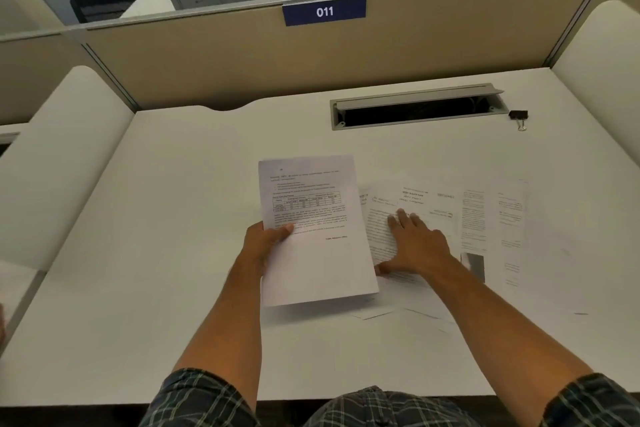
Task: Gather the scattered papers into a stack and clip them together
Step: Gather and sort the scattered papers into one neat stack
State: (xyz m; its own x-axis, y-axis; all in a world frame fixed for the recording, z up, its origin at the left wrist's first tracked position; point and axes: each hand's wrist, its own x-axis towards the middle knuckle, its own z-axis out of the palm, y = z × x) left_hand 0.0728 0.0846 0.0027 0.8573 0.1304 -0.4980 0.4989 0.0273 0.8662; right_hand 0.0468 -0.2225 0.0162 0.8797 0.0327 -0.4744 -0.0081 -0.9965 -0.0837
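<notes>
While the left hand pinches a printed sheet by its left edge, thumb on top and fingers curled beneath, that page tilts up off the desk, likely kept clear as the start of the stack. Over to the right hand: it's spread flat, palm down, gripping nothing, pressing on the nearest loose page, probably to slide it in under the held one. More scattered papers fan out overlapping to the right on the white desk. Far back, by the open cable tray, the black binder clip waits, well apart from everything.
</notes>
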